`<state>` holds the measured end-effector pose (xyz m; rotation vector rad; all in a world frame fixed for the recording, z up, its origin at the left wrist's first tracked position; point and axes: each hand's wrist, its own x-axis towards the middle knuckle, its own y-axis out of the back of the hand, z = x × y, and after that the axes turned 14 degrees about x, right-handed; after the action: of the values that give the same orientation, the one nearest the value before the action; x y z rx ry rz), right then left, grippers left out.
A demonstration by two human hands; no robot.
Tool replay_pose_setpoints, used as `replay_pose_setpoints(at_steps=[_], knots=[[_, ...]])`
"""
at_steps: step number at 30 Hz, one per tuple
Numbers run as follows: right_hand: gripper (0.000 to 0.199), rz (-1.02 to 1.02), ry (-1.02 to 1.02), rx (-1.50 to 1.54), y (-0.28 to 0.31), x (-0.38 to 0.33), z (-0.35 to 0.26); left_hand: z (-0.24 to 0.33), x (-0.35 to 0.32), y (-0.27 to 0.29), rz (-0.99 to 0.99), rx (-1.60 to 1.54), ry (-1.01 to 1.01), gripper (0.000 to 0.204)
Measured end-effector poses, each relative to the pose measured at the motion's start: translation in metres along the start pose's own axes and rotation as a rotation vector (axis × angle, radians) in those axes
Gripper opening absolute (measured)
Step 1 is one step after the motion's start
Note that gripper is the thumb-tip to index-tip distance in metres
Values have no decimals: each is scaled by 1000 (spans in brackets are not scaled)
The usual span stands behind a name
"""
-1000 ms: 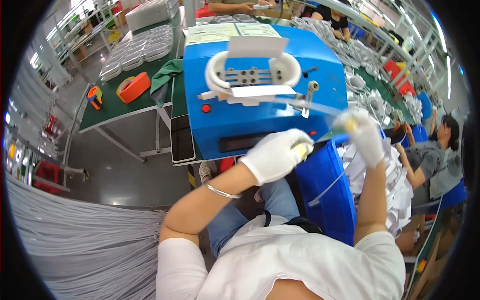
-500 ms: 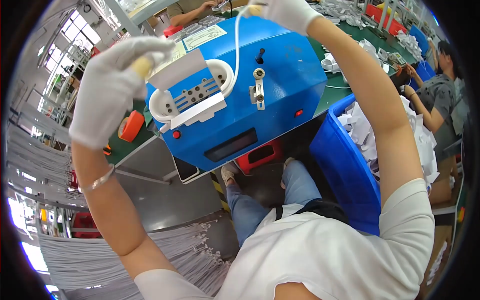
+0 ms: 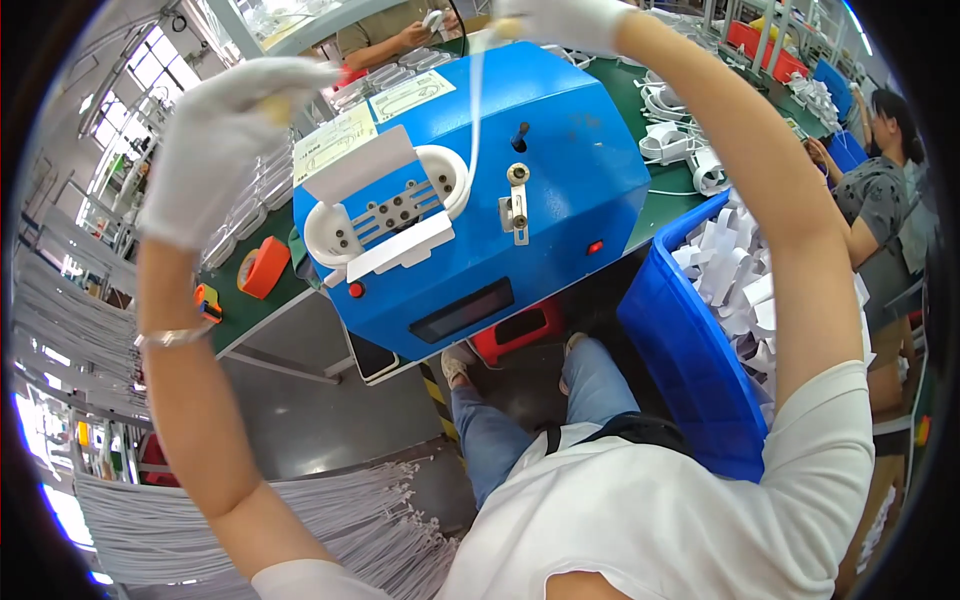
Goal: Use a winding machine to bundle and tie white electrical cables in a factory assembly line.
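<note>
A white cable (image 3: 477,110) runs up from the winding form (image 3: 456,183) on the blue machine (image 3: 560,130) to my right hand (image 3: 565,22). That hand, in a white glove, is closed on the cable at the top edge and partly cut off. My left hand (image 3: 205,145), gloved too, hangs left of the machine, smeared by motion. Its fingers point right, apart from the thumb, with nothing seen in them. The form has two rounded white ends, a slotted metal plate and bolts between them. A white paper band (image 3: 405,245) lies across it, its upper flap (image 3: 360,168) standing up.
A blue bin (image 3: 690,370) of white paper strips stands at right. Orange tape (image 3: 264,267) lies on the green table (image 3: 240,318). Bundled white cables (image 3: 280,520) hang at lower left. Coiled cables (image 3: 670,140) lie behind. Co-workers sit across and at right (image 3: 880,200).
My left hand has risen and moved slightly away from the form. My right hand has shifted a little up and left, the cable still in it.
</note>
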<state>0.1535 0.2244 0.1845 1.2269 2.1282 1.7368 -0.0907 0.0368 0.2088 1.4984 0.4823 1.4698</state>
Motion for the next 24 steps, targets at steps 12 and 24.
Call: replay_pose_setpoints(at_steps=[12,24], knots=[[26,430,519,126,-54,30,-70,-62,-34,1,-316,326,20,17],[26,-2,482,525,-76,-140,-108,-27,-169,-41,-261,-241,389,16]])
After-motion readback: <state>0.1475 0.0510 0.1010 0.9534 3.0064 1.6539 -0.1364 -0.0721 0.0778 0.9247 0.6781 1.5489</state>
